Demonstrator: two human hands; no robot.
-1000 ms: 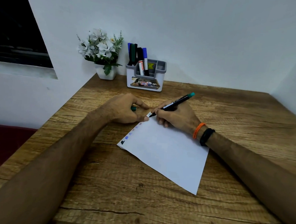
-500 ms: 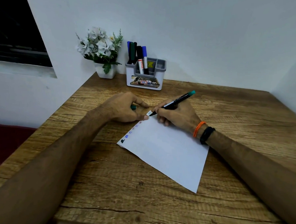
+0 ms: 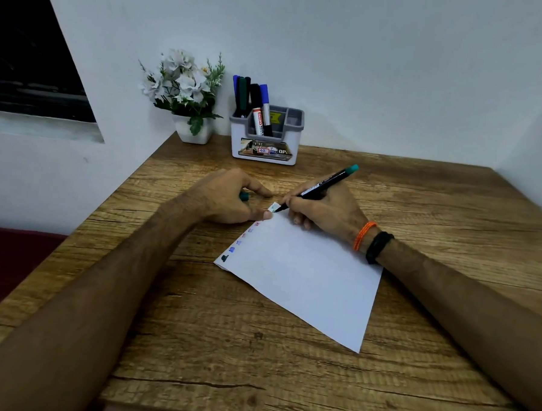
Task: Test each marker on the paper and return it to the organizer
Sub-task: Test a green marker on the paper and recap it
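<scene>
A white sheet of paper (image 3: 306,276) lies slanted on the wooden table, with several small colour marks along its left edge. My right hand (image 3: 322,212) grips a black marker with a teal end (image 3: 327,181); its tip touches the paper's far corner beside a fresh teal mark. My left hand (image 3: 229,198) rests on the table at that corner, thumb pressing the paper, fingers curled round a teal cap (image 3: 244,196). The white and grey organizer (image 3: 266,142) stands at the back with several markers (image 3: 253,100) upright in its left compartments.
A white pot of white flowers (image 3: 187,94) stands left of the organizer, against the wall. Walls close the table at the back and right. The table's left edge drops to a dark red surface (image 3: 9,260). Bare wood lies in front of the paper.
A teal mark has appeared at the paper's far corner under the marker tip. Both hands have stayed nearly in place.
</scene>
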